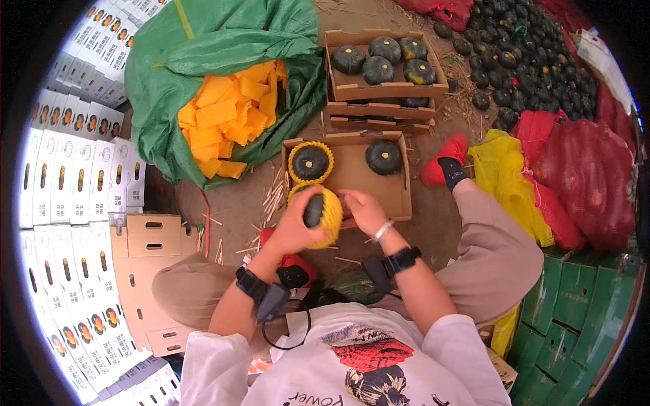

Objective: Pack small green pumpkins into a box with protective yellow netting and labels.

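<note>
Head view: your left hand (296, 227) is grasping a dark green pumpkin (313, 211) in a yellow foam net (332, 218), up by the near left corner of the shallow cardboard box (365, 196). Your right hand (365, 215) has its fingers bent just beside the net; can't tell if it touches or grips anything.

In the box: one netted pumpkin (311, 164) at the far left, one bare pumpkin (384, 158) at the far right, well apart.

Risks, my guess: with one hand maybe carrying all the weight, a smooth rind could slide out of a loose net and drop on the box edge or the floor. The netted pumpkin sits very near your left hand, so a careless swing could bump it. The bare one looks free to roll if the box gets knocked. The black cable (309, 330) looped below your left wrist could snag if you reach far.
</note>
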The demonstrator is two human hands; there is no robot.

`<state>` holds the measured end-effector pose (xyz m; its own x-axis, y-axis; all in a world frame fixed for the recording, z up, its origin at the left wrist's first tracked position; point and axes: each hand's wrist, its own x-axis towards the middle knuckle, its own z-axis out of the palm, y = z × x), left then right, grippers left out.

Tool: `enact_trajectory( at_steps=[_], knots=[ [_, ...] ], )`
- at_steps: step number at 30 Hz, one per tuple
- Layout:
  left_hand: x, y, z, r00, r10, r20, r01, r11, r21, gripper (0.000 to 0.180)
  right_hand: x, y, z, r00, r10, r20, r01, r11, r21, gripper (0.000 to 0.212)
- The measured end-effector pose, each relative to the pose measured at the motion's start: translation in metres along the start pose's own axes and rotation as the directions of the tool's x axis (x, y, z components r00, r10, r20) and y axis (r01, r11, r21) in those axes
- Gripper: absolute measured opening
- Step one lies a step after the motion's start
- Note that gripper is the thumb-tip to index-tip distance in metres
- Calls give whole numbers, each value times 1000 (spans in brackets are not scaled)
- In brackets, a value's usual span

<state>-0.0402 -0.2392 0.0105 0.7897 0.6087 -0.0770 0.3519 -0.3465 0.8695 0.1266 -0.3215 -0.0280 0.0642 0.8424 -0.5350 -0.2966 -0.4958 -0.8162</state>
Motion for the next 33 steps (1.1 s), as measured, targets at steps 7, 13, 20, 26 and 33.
enact_trajectory(
  at_steps=[7,13,20,26,33],
  knots=[
    [73,-33,38,962,-274,-6,242,860,-449,71,32,13,-25,981,-45,-191,-178,197,-964,40],
    [99,-31,96,993,-84,-82,115,843,526,80,-5,32,-84,864,-491,-108,-114,18,-993,31],
    [84,-34,90,998,-64,-13,52,650,758,85,27,-2,-55,919,-367,-147,39,453,-891,53],
    [97,-72,-2,993,17,-120,27,933,359,49,38,15,-32,954,-268,-130,-12,402,-916,90],
    [136,-168,-125,849,-183,-495,524,401,751,43,34,25,-33,933,-339,-122,5,349,-937,95]
  ],
)
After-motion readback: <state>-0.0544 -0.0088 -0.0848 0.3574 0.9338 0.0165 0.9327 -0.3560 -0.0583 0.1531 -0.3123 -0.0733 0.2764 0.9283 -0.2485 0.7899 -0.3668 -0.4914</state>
